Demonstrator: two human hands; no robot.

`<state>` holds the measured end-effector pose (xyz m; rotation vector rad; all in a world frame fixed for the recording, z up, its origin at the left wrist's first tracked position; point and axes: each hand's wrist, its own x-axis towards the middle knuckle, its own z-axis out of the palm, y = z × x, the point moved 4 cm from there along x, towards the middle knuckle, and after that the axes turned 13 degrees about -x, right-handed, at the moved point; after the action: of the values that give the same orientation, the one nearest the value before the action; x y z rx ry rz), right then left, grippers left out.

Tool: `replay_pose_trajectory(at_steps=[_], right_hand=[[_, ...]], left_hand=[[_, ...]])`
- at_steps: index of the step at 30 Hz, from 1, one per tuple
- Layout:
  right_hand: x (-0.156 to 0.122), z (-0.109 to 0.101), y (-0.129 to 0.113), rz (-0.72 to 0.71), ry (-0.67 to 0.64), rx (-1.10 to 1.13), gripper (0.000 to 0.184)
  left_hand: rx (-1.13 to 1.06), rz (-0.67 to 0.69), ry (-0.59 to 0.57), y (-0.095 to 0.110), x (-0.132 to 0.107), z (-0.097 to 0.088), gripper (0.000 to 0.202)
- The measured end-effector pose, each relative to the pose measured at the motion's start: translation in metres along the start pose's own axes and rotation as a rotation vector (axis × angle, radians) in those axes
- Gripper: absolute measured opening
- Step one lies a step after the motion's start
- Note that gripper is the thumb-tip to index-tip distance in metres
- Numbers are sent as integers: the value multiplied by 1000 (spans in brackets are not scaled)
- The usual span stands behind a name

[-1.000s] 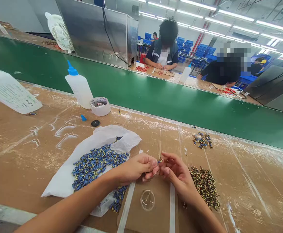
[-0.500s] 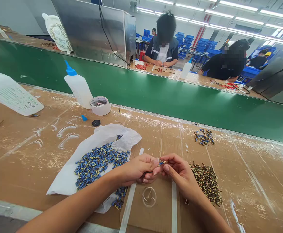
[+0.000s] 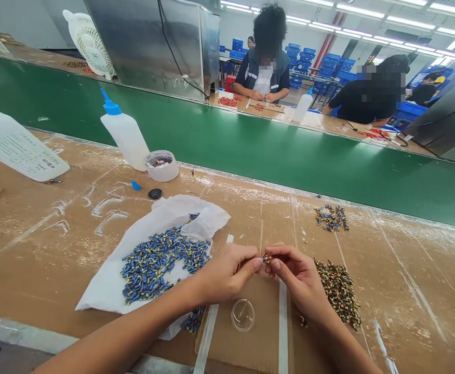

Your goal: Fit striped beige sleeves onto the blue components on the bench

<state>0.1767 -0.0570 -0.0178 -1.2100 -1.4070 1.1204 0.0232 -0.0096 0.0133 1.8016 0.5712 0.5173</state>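
My left hand (image 3: pixel 237 270) is closed in a pinch, thumb against forefinger, on a tiny painted piece (image 3: pixel 266 258). From the other side, my right hand (image 3: pixel 295 272) pinches the same spot with thumb and fingertips. Dark, cream and bluish colours show there; whether it is one piece or two joined, I cannot tell. Left of my hands, a heap of small blue-and-yellow pieces (image 3: pixel 149 267) lies on a white sheet (image 3: pixel 106 283). Beside my right wrist is a pile of dark-and-cream pieces (image 3: pixel 338 293). A small clear round dish (image 3: pixel 243 315) sits below my hands.
A small group of blue-and-dark pieces (image 3: pixel 332 217) lies further back. White squeeze bottles (image 3: pixel 124 137) and a tape roll (image 3: pixel 162 166) holding bits stand at left. Beyond the green belt (image 3: pixel 227 140), a person (image 3: pixel 264 67) and another person (image 3: pixel 371 96) sit at a bench.
My left hand has turned more palm-down, its lower fingers now curled out of sight. The blue part that showed between my fingertips is now mostly covered. The view has shifted slightly.
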Motion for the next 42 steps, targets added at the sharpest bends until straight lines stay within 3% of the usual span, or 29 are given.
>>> replay_pose_trajectory(at_steps=[3, 6, 14, 30, 35, 42], right_hand=[[0, -1, 4, 62, 34, 65, 24], [0, -1, 7, 120, 40, 46, 16], [4, 2, 10, 137, 15, -36, 16], [12, 17, 49, 130, 66, -71, 38], [13, 18, 46, 155, 25, -50, 37], [14, 19, 44, 168, -13, -62, 39]], left_hand=[[171, 92, 2, 1, 0, 0, 27], [272, 132, 0, 0, -1, 0, 25], [442, 89, -17, -6, -4, 0, 24], [425, -49, -49, -22, -2, -4, 29], [415, -102, -57, -26, 0, -5, 29], [366, -49, -36, -26, 0, -6, 27]])
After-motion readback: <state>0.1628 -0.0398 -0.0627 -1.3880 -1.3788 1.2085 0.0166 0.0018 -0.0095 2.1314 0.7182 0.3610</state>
